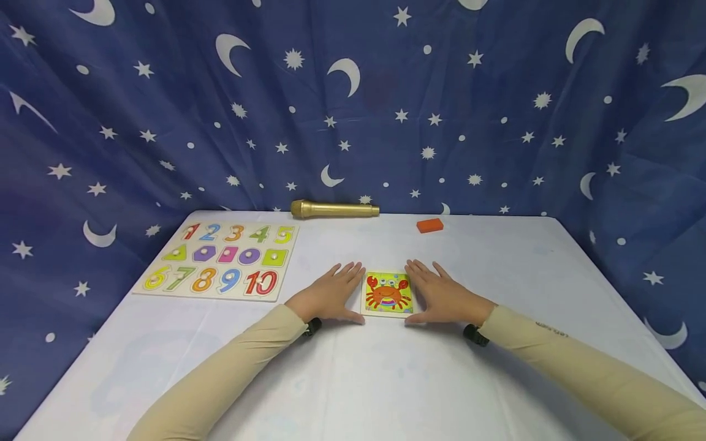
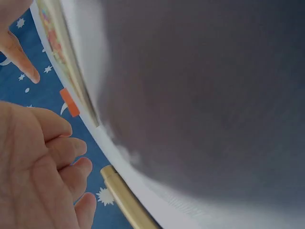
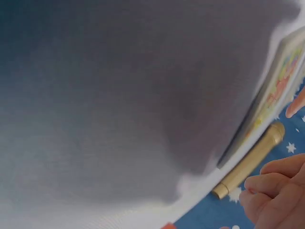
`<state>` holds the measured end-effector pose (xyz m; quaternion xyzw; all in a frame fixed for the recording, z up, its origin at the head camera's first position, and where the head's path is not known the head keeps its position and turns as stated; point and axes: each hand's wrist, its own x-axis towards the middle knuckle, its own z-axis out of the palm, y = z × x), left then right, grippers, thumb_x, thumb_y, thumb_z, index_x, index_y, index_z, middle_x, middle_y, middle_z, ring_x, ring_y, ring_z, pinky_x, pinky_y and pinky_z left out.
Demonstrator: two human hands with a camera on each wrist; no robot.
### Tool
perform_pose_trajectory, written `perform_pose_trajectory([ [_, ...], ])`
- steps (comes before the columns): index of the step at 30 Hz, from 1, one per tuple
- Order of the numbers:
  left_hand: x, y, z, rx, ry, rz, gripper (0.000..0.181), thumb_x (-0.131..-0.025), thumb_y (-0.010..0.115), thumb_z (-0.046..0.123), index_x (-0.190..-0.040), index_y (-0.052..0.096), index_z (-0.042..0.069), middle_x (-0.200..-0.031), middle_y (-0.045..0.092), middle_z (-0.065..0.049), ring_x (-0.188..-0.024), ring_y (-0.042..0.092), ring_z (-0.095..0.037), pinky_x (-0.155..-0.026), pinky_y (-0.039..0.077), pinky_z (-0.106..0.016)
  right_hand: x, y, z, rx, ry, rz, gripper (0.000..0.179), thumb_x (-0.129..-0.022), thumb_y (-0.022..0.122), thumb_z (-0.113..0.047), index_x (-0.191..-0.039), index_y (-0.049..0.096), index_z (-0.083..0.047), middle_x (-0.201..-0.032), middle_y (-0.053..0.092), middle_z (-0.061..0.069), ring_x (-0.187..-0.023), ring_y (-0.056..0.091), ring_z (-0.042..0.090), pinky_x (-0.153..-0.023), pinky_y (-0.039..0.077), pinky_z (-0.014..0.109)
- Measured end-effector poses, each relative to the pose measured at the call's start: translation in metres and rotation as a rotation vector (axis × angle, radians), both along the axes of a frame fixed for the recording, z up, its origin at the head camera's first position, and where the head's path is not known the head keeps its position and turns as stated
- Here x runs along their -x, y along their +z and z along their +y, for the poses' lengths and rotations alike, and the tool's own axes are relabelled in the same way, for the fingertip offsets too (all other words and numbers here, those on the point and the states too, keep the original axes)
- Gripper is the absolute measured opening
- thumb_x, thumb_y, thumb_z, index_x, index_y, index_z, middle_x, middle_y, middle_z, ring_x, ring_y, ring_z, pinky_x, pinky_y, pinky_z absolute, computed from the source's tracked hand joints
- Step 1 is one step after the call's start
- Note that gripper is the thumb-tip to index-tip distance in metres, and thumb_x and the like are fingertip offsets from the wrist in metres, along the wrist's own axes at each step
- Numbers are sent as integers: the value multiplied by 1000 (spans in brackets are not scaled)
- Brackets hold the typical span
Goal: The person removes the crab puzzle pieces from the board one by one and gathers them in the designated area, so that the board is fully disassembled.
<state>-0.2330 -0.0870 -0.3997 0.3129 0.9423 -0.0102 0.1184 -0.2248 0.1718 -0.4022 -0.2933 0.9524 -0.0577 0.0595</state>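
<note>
Crab board (image 1: 388,295) lying flat between the left hand (image 1: 331,295) and the right hand (image 1: 445,297).
Through my head view, I see both hands held wide, fingers extended and thumbs apart, flanking its sides; I can't tell whether they touch it. The number board (image 1: 215,265) lies left of the left hand, the gold microphone (image 1: 336,210) beyond that hand, the orange block (image 1: 430,225) beyond the right.

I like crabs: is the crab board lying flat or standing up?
Flat. The crab board lies face-up on the white table between the left hand and right hand; its picture shows from above.
</note>
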Motion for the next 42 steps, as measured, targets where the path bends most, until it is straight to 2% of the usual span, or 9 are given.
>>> perform_pose_trajectory([
  [8, 4, 1, 8, 12, -33, -18, 104, -79, 54, 69, -151, 14, 6, -159, 11, -9, -148, 10, -23, -122, 8, -40, 2, -1, 8, -36, -26, -96, 108, -71, 70, -61, -146, 26, 3, -153, 27, 19, -143, 24, 35, -115, 14, 60],
  [12, 6, 2, 11, 18, -27, -36, 103, -80, 54, 69, -151, 14, 7, -159, 10, -8, -148, 10, -22, -122, 9, -40, 4, -2, 9, -33, -33, -113, 106, -72, 70, -61, -147, 27, 1, -153, 29, 18, -142, 26, 34, -115, 16, 61],
  [17, 8, 2, 13, 20, -17, -62, 102, -80, 55, 68, -151, 14, 8, -159, 10, -7, -148, 10, -22, -122, 9, -40, 7, -4, 7, -35, -24, -114, 103, -73, 69, -61, -146, 29, -1, -153, 30, 16, -142, 27, 33, -114, 18, 60],
  [26, 17, -6, 13, 40, -7, -80, 106, -76, 57, 71, -152, 13, 9, -159, 12, -6, -148, 12, -21, -122, 9, -40, 9, -7, 8, -16, -21, -125, 104, -71, 73, -58, -146, 30, -2, -152, 32, 15, -142, 28, 30, -115, 20, 57],
  [34, 16, -6, 10, 12, -5, -98, 106, -76, 60, 68, -151, 17, 8, -158, 17, -6, -147, 14, -21, -122, 10, -38, 6, -6, 9, 39, -10, -128, 103, -68, 78, -53, -145, 33, -1, -150, 35, 16, -141, 32, 30, -115, 23, 55],
  [42, 16, -5, 10, 3, -24, -76, 105, -75, 62, 68, -150, 21, 6, -158, 20, -8, -147, 17, -22, -121, 12, -36, 8, -6, 12, 71, -12, -143, 104, -66, 80, -52, -145, 33, -3, -150, 36, 14, -139, 35, 30, -114, 28, 50],
])
